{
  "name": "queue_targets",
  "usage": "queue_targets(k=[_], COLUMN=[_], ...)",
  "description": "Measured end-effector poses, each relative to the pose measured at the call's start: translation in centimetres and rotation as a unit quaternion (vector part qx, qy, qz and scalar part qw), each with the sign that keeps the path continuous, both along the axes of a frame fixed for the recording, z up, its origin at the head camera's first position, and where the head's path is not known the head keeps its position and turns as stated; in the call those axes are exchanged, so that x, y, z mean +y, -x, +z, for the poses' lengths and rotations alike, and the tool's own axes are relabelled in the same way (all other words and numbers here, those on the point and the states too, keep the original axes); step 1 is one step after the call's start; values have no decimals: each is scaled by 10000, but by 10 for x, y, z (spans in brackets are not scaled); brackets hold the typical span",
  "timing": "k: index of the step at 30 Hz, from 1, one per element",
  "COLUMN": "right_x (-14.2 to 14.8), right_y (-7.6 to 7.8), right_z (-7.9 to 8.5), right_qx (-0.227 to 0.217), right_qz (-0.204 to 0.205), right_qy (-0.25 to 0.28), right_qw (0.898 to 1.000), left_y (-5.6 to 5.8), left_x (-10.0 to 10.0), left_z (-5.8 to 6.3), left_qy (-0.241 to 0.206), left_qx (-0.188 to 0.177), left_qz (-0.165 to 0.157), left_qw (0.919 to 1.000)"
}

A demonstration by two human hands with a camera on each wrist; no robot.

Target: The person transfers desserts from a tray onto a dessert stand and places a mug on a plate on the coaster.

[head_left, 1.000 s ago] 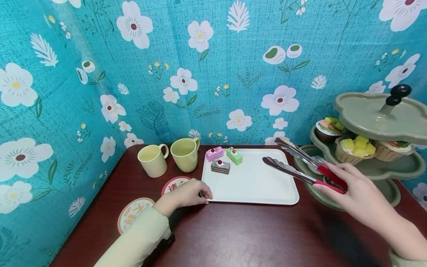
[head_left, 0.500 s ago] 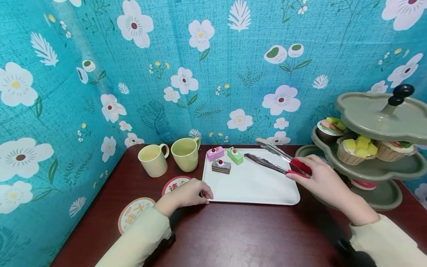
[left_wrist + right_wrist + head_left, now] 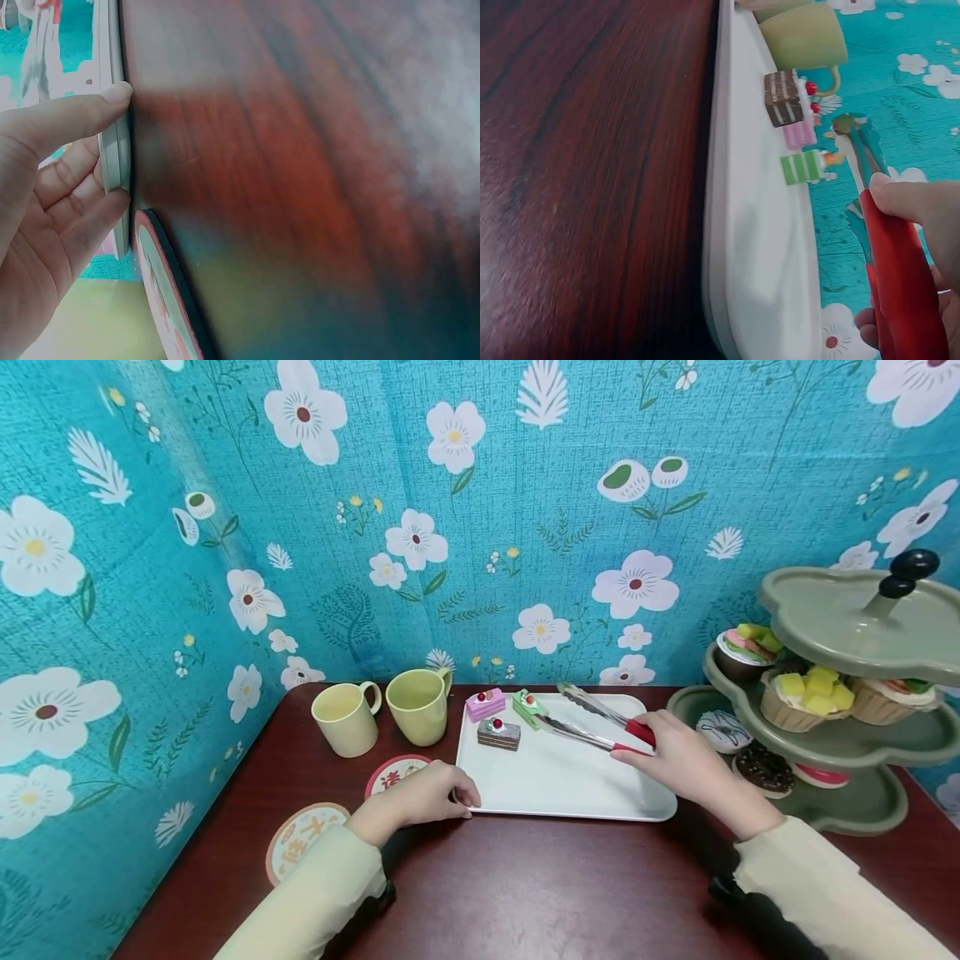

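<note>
My left hand [image 3: 431,795] pinches the front left corner of a white tray [image 3: 577,781], thumb and fingertips at its rim in the left wrist view. On the tray lie three cake slices: a pink slice [image 3: 485,704], a chocolate slice [image 3: 498,735] and a green slice [image 3: 527,708], each with a red cherry. My right hand [image 3: 678,756] grips red-handled metal tongs [image 3: 904,277] over the tray's right half. The tongs' two arms stand apart, and the nearer tip overlaps the green slice's right side in the head view.
Two yellow mugs [image 3: 345,718] stand left of the tray, with a red-rimmed coaster [image 3: 393,772] and an orange-rimmed coaster [image 3: 300,843] in front. At right is a green tiered stand [image 3: 847,639] bearing several cupcakes [image 3: 808,697] and donuts [image 3: 762,770]. A floral cloth hangs behind.
My right hand has carried the tongs left from beside the stand, bringing their tips to the green slice. The left hand and the tray have stayed put.
</note>
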State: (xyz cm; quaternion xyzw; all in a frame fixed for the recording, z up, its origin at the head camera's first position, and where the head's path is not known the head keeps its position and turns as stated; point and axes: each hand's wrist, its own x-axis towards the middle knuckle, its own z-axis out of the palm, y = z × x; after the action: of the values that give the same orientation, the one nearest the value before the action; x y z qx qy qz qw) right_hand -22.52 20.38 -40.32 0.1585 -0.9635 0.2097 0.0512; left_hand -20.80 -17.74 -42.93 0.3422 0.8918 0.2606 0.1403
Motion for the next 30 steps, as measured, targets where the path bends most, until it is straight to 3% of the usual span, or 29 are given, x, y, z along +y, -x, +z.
queue_targets(k=[15,30], right_x=[-28,-55], right_y=[26,29], right_z=[-24,-34], right_qx=[-260,178], right_qz=[-159,-15], right_qy=[-228,-53], right_qw=[9993,9998], left_y=[2,2], left_x=[0,-1], left_z=[-2,-2], left_qy=[33,-6], left_qx=[-52,20], left_qz=[-15,-78], left_qw=[10000,10000])
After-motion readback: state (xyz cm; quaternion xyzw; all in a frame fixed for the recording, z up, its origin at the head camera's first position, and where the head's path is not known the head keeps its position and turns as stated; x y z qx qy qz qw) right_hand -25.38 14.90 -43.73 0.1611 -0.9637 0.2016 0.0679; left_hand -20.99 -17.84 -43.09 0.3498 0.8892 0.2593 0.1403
